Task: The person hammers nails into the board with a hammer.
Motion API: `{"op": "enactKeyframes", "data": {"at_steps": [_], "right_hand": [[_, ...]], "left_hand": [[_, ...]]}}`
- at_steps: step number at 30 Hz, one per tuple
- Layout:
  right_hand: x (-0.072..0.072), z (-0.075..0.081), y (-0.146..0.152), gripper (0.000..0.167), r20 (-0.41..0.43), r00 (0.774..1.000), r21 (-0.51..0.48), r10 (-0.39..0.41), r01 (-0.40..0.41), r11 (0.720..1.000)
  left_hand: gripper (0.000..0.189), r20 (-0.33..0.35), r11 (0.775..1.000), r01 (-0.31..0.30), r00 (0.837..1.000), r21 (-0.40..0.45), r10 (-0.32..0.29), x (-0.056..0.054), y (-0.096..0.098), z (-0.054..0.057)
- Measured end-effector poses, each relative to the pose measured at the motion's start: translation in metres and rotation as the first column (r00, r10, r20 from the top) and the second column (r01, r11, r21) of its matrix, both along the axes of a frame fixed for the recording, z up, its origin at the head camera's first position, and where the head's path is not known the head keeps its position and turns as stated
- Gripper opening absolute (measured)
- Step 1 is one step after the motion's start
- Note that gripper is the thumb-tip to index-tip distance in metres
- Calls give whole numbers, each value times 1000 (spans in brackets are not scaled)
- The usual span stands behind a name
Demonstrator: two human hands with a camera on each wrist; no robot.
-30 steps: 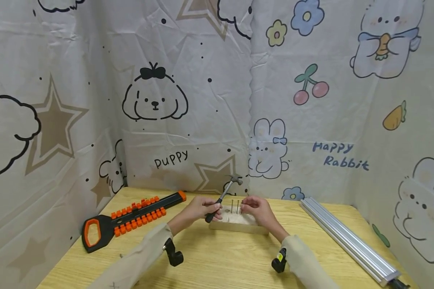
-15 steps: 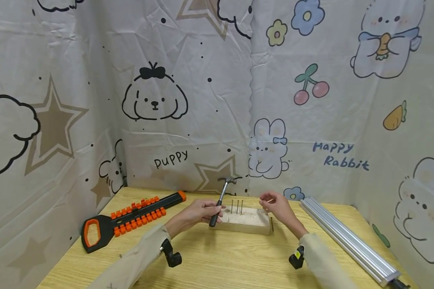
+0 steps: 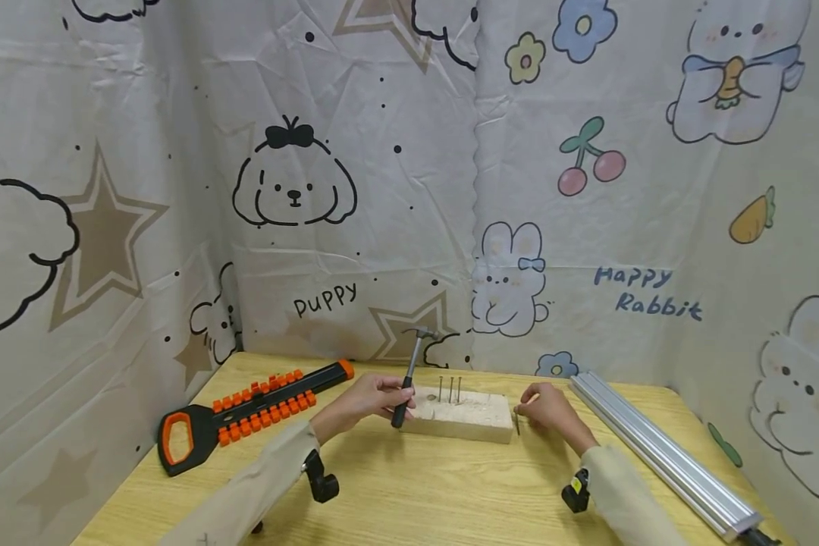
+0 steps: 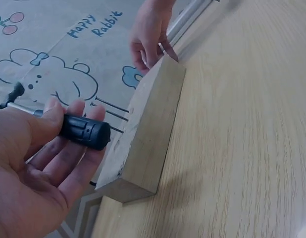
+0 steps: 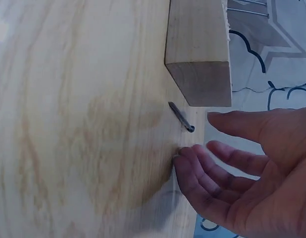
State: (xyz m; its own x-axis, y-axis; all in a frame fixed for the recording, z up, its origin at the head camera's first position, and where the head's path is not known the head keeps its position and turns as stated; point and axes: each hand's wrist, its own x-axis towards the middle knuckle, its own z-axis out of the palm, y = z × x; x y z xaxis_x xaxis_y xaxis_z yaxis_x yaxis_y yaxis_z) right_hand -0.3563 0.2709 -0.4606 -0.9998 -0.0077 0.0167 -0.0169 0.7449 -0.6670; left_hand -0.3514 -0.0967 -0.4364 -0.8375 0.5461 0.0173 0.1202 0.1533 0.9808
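My left hand (image 3: 367, 398) pinches the black handle of a claw hammer (image 3: 403, 403), its metal head pointing up and away. Several fingers lie loosely behind the handle in the left wrist view. Close to the hammer, a pale wooden block (image 3: 460, 429) lies on the table. Three nails (image 3: 451, 390) stand in the block's top face. Off the block's right end, a loose nail (image 5: 181, 117) lies on the tabletop. My right hand (image 5: 247, 163) is right beside this nail, thumb and fingertips apart on either side of its head.
At the left lies a black rack with orange clips and a ring-shaped handle (image 3: 246, 413). A long silver metal bar (image 3: 662, 455) lies along the right side of the wooden table (image 3: 409, 493). Printed cloth (image 3: 396, 205) hangs behind.
My right hand has moved from the standing nails to the right, then down to the loose nail beside the block. The hammer in my left hand has swung to the left, more upright.
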Motion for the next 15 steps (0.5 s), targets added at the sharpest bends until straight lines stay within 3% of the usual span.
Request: {"op": "enactKeyframes", "data": {"at_steps": [6,15], "right_hand": [[-1,-1,-6,19,22,1000,47,-2,1,999],[-2,-5,-12,36,23,999,191,23,-27,981]], "left_hand": [[36,-44,997,-81,996,5,81,3,-1,-1],[30,-109,991,-128,986,-25,125,4,4,0]]}}
